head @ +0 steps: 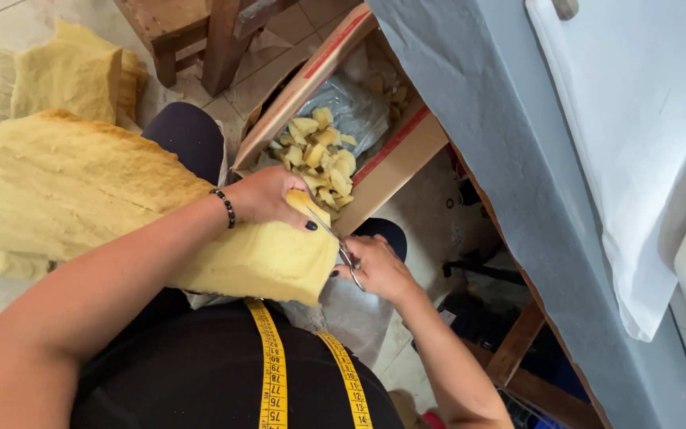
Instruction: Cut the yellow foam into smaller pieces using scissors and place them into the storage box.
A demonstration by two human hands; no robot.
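— What are we looking at from the head camera?

— We see a seated person cutting a thick slab of yellow foam (121, 199) that lies across the lap. The left hand (267, 197) is clenched over the slab's near corner, thumb on top, pinning it in place. The right hand (375, 266) is closed around the handles of a pair of scissors (335, 238), whose blades bite into the foam's edge just beside the left thumb.

— Where do the cut pieces go?

— Just beyond the hands we see an open cardboard box (395, 155) lined with clear plastic, holding a loose heap of small foam chunks (323, 155). The heap covers only part of the box bottom, as far as we can tell.

— So how far along is the work?

— We judge it well short of finished. Only the corner of the slab is trimmed; most of it is whole. More foam pieces (65, 71) lie uncut on the tiled floor at the left, well apart from the box.

— Anything else in frame?

— A yellow measuring tape (271, 365) hangs down the person's dark top, a grey cloth-covered table (518, 159) stands at the right, and a wooden stool (192, 32) sits beyond the box.
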